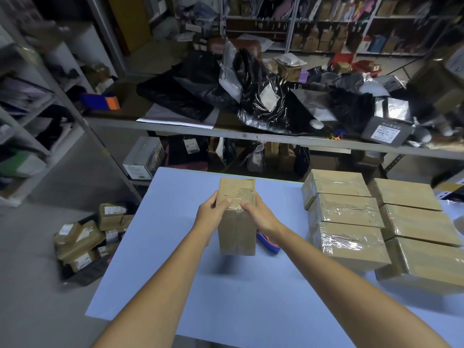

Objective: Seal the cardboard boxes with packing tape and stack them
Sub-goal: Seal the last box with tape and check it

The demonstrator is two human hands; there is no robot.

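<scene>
A pale blue counter (163,285) fills the lower middle of the view, its far edge facing a long shelf (226,133) heaped with black bags (271,106) and grey mailers. Along the counter's right edge stand the taped boxes (344,214), six brown cartons in two rows of three that run from the far right corner toward the near edge. They touch side to side, and their tops shine with clear tape. Off the counter's left edge, a dark crate (85,270) on the floor holds small labelled parcels. Near the middle of the counter, a little toward its far edge, a tall narrow box (236,229) is held upright between both hands. A strip of clear tape runs down its near face and over the near edge of its top, where a torn patch shows the corrugation. A soft shadow lies on the counter below it, but I cannot tell whether its bottom touches the surface. The left hand (211,212) grips the box's upper left side, with the fingers (214,197) curled round that side and the thumb lying on the top. The right hand (258,214) grips the upper right side the same way, thumb on the top close to the other thumb. A blue and orange dispenser (270,244) lies on the counter just behind the box's lower right corner, partly hidden by the right wrist.
</scene>
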